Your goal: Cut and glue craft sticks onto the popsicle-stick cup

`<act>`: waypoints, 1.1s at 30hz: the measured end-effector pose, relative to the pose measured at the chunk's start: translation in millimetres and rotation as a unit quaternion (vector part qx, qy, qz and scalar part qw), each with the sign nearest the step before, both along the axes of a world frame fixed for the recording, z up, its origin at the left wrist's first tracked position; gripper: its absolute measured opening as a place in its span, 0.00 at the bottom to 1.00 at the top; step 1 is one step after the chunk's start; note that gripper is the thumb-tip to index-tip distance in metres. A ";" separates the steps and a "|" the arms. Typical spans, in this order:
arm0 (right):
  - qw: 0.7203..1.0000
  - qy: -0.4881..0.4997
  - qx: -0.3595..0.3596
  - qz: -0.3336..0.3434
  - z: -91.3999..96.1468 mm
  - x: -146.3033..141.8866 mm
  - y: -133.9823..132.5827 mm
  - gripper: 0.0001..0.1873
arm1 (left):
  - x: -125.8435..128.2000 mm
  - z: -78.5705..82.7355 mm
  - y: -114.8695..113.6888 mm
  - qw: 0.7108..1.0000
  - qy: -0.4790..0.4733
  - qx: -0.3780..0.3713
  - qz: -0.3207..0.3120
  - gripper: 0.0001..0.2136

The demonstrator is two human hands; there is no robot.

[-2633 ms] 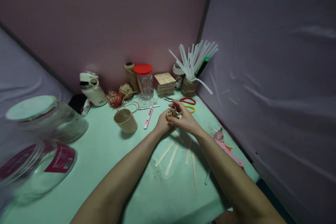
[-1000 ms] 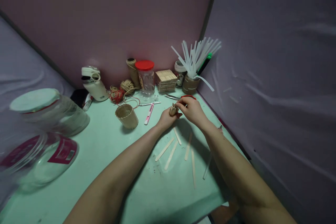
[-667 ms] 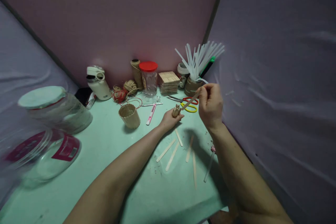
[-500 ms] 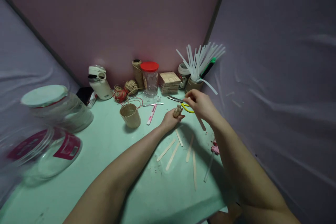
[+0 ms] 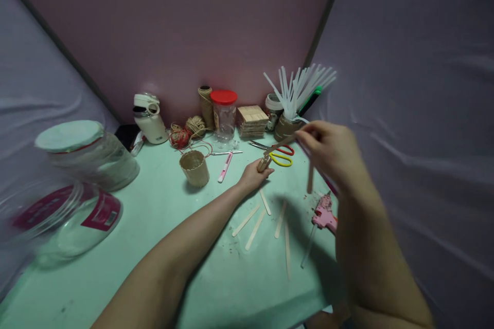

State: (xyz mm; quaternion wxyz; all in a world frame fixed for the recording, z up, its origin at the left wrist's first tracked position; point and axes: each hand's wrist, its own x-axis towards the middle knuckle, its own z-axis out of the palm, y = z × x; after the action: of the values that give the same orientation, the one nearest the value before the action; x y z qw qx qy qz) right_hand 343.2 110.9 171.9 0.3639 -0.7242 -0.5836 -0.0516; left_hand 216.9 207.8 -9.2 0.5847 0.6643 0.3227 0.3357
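Observation:
My left hand (image 5: pixel 255 174) is closed around a small bundle of wooden sticks (image 5: pixel 264 164), whose ends stick out at the top. Over to the right, my right hand (image 5: pixel 326 146) pinches a thin wooden craft stick (image 5: pixel 281 145) that slants down to the bundle's top. Another flat stick (image 5: pixel 310 179) hangs below my right hand, its upper end hidden. Scissors (image 5: pixel 280 158) with a red and a yellow handle lie just beyond my left hand. Several loose craft sticks (image 5: pixel 256 230) are spread on the table nearer me. A pink glue gun (image 5: pixel 324 214) lies at the right, partly behind my right arm.
A small woven-looking cup (image 5: pixel 195 169) and a pink cutter (image 5: pixel 225 167) stand left of my hands. Along the wall are a red-lidded jar (image 5: pixel 224 115), stacked wooden squares (image 5: pixel 252 121), twine (image 5: pixel 180 136) and a pot of glue sticks (image 5: pixel 287 126). Large plastic jars (image 5: pixel 96 164) occupy the left.
My right hand has moved right and up, and its stick now reaches toward the bundle. More of the scissors and glue gun shows. The view has shifted slightly; my left hand still grips the bundle.

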 end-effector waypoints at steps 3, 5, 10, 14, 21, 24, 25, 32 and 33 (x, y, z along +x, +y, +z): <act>0.996 0.082 0.018 0.022 -1.1 13.4 -38.3 0.09 | -2.7 3.9 4.2 1.000 0.004 -0.011 0.001 0.13; 0.983 0.147 -0.075 0.083 -25.1 5.3 -49.2 0.11 | -5.3 9.7 9.4 1.000 0.007 -0.014 -0.003 0.15; 0.912 0.230 -0.275 0.202 -114.1 -74.4 -29.2 0.08 | -14.9 44.0 22.8 1.000 0.017 0.011 -0.020 0.17; 0.908 0.239 -0.262 0.224 -144.1 -145.9 -3.9 0.08 | -24.9 77.0 25.2 0.996 0.043 0.055 -0.057 0.18; 0.934 0.182 -0.223 0.213 -130.5 -158.0 2.3 0.07 | -35.2 88.1 16.9 0.992 0.064 0.075 -0.076 0.16; 0.962 0.114 -0.189 0.161 -108.9 -116.6 -9.1 0.05 | -32.9 72.6 13.8 0.995 0.047 0.056 -0.065 0.15; 0.971 0.108 -0.160 0.142 -99.9 -101.9 -12.4 0.06 | -31.1 66.5 12.4 0.996 0.033 0.051 -0.063 0.14; 0.992 0.066 0.060 0.090 -62.3 -59.3 -6.7 0.03 | -14.0 35.2 -3.9 0.997 -0.012 0.025 -0.069 0.08; 0.991 0.063 0.056 0.104 -61.1 -59.7 -4.1 0.05 | -13.2 32.8 -5.6 0.997 -0.013 0.026 -0.070 0.08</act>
State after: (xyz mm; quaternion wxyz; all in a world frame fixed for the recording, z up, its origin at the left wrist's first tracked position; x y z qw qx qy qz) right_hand 283.5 106.8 110.8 0.4431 -0.6395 -0.6283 -0.0004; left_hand 203.6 202.1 23.6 0.5934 0.6957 0.2590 0.3112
